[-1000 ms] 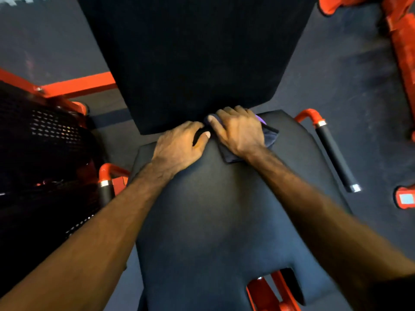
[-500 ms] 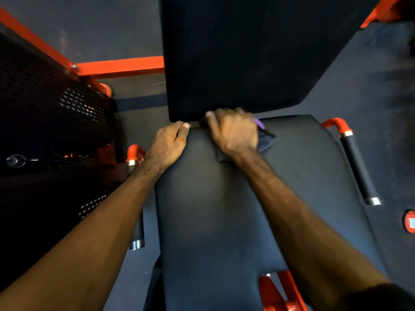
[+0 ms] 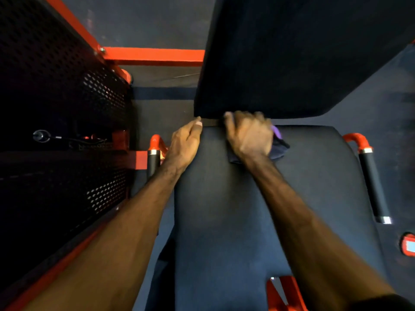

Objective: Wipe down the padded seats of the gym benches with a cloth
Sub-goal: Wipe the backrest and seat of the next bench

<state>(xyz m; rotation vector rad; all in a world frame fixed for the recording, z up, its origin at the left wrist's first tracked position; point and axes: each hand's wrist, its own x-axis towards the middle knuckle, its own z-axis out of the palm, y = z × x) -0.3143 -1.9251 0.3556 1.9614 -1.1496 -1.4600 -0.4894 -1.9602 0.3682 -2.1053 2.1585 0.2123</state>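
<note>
The black padded seat (image 3: 224,221) of the gym bench fills the middle, with its dark backrest (image 3: 292,63) rising behind it. My right hand (image 3: 249,135) presses a dark cloth (image 3: 279,149) with a purple edge onto the seat's rear edge, fingers curled over it at the gap under the backrest. The hand is motion-blurred. My left hand (image 3: 184,147) grips the seat's rear left corner, thumb on top and fingers hidden over the side.
Black grip handles on red brackets flank the seat, one at the right (image 3: 374,182) and one at the left (image 3: 153,160). A black perforated guard (image 3: 56,108) and a red frame beam (image 3: 155,56) stand close on the left. Dark rubber floor surrounds the bench.
The view has swung left, so the bench sits further right. My left hand has slid from beside the cloth to the seat's rear left corner. My right hand stays on the cloth.
</note>
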